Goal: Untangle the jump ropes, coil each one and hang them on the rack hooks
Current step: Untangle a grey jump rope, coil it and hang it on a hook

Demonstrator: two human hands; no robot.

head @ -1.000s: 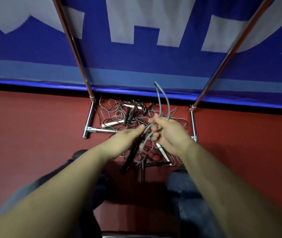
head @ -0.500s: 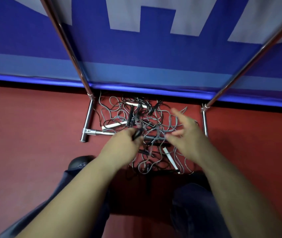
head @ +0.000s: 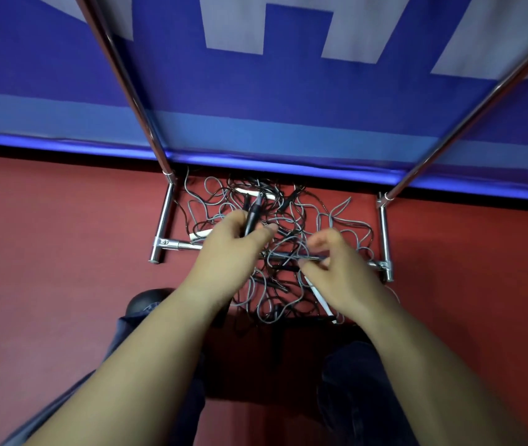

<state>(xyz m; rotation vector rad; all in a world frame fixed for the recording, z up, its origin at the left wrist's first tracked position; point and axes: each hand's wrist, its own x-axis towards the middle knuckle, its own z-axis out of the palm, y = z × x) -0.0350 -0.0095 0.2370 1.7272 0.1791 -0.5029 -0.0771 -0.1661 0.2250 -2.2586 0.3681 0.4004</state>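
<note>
A tangle of grey and black jump ropes [head: 301, 217] lies on the red floor inside the base of the chrome rack [head: 167, 243]. My left hand [head: 227, 252] grips a black rope handle [head: 252, 215] that points up and away from me over the pile. To its right, my right hand [head: 343, 275] hovers over the ropes with fingers loosely curled and nothing visibly held. A white handle [head: 320, 300] shows under my right wrist, another [head: 203, 234] left of my left hand. No rack hooks are in view.
Two chrome rack uprights [head: 127, 75] [head: 481, 104] rise left and right in front of a blue and white banner [head: 288, 91]. The rack's right foot [head: 385, 239] bounds the pile. My dark shoe [head: 148, 300] and trouser legs sit close below.
My right hand let go of the raised grey rope loop, which dropped back onto the pile, opened, then curled loosely lower down. My left hand kept the black handle and turned it upward.
</note>
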